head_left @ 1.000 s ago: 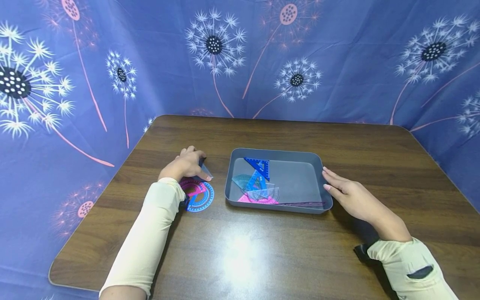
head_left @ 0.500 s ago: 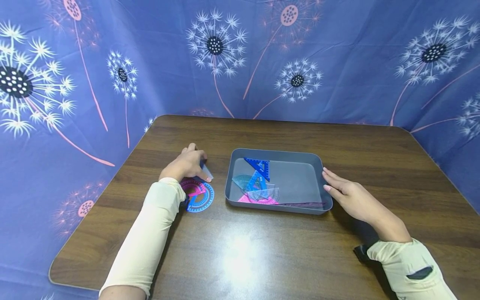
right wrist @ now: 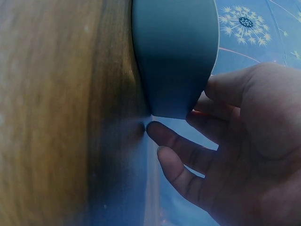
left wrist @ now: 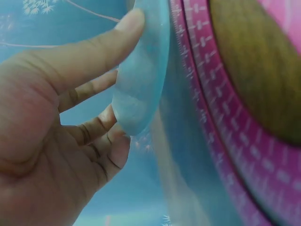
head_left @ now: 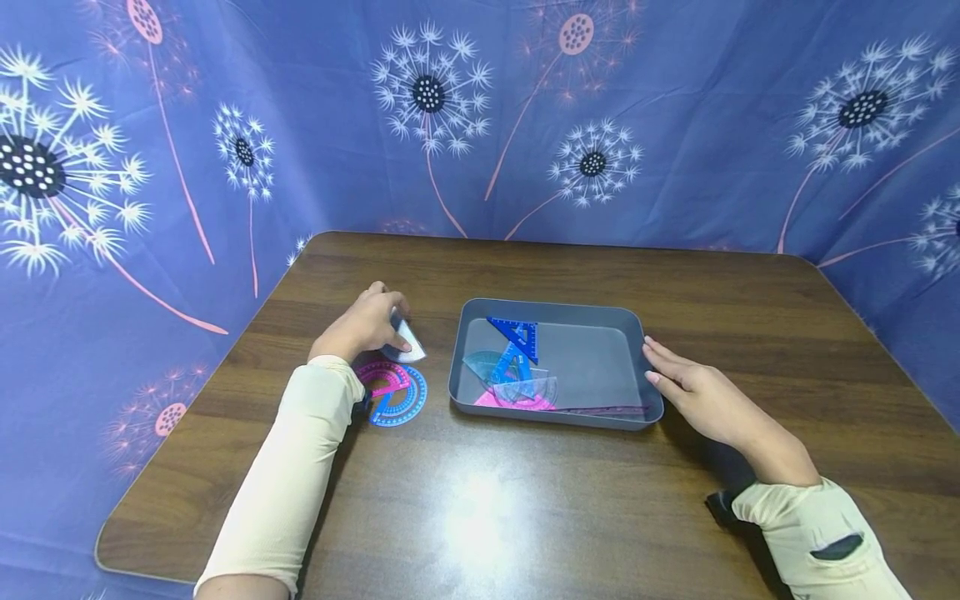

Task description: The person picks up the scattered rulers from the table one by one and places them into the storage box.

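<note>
My left hand [head_left: 367, 321] pinches a clear protractor [head_left: 406, 343] between thumb and fingers, tilted up at the left of the table. In the left wrist view the clear protractor [left wrist: 141, 75] shows a rounded edge; its markings cannot be read. Just in front lie a pink protractor [head_left: 392, 372] and a blue protractor [head_left: 415, 408], overlapping. My right hand [head_left: 705, 396] rests its fingertips against the right wall of a grey tray [head_left: 600, 350], fingers fairly straight. In the right wrist view the thumb and a finger are at the wall of the tray [right wrist: 176, 56].
Inside the tray are a dark blue set square [head_left: 529, 337], a lighter blue set square [head_left: 506, 364], a teal piece [head_left: 478, 360], a clear protractor [head_left: 543, 388], a pink piece [head_left: 491, 399] and a purple strip [head_left: 607, 409]. The wooden table [head_left: 480, 492] meets a blue floral cloth [head_left: 480, 200] behind.
My left hand has drawn slightly left and tilted the clear protractor up off the table, so its face now catches the light. The right hand and the tray stay put.
</note>
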A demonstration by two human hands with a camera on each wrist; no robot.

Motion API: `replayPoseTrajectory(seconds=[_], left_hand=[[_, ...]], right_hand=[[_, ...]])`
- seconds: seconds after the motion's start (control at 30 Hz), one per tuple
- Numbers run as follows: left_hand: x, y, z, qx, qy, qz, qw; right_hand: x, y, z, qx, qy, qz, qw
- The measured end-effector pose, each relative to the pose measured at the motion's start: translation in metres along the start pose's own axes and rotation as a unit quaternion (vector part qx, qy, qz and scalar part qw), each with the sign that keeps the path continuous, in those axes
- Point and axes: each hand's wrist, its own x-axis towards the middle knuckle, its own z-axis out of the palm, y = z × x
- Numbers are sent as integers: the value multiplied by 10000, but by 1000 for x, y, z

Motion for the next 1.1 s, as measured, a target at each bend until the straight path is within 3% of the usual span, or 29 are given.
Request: replayPoseTrajectory(seconds=[0.3,0.6,0.9,1.1], left_hand=[[-7,-1,-13,110,278,322,9990],[-10,-2,-20,-46,474,613,9970],[-13,-1,-29,-391,429,479,9972],[-17,0,-35,-603,540,678,9944]], right_hand=[[0,0,0,-19,-32,47,10000],[0,0,0,-19,-41,62,10000],[0,1,1,-17,-17,32,10000],[0,0,1,-29,-13,27,10000]])
